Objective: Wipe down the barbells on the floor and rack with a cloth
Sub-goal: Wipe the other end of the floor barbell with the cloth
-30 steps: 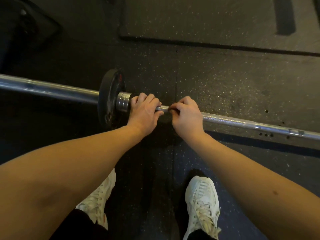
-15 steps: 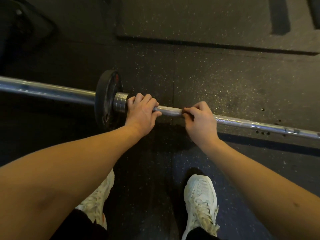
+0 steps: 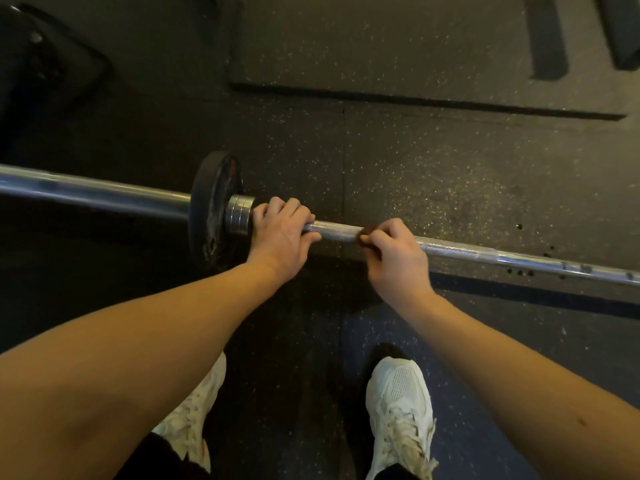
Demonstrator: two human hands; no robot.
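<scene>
- The barbell (image 3: 485,252) lies on the speckled rubber floor (image 3: 433,174), running from the left edge of the view down to the right edge, just ahead of my feet.
- My left hand (image 3: 280,237) grips the bar overhand. The fingers curl over the top and the thumb tucks underneath, right against the steel collar (image 3: 239,214).
- The collar sits tight against a black weight plate (image 3: 211,209), which stands on its edge on the floor. The thick sleeve of the bar runs on past it to the left.
- My right hand (image 3: 394,261) is on the knurled shaft a little to the right of the left hand, with a bare stretch of bar showing between the two.
- The right fingers are curled and pinched together with the thumb over a small dark scrap, the cloth (image 3: 366,233), pressed onto the top of the bar. Only a dim sliver of it shows, so I take it for the cloth rather than see it plainly.
- Both my forearms reach in from the bottom corners of the view.
- My white left shoe (image 3: 194,420) and white right shoe (image 3: 398,410) stand on the floor below the bar, toes pointing towards it.
- Beyond the bar, a raised mat (image 3: 381,46) with a dark front edge covers the far floor.
</scene>
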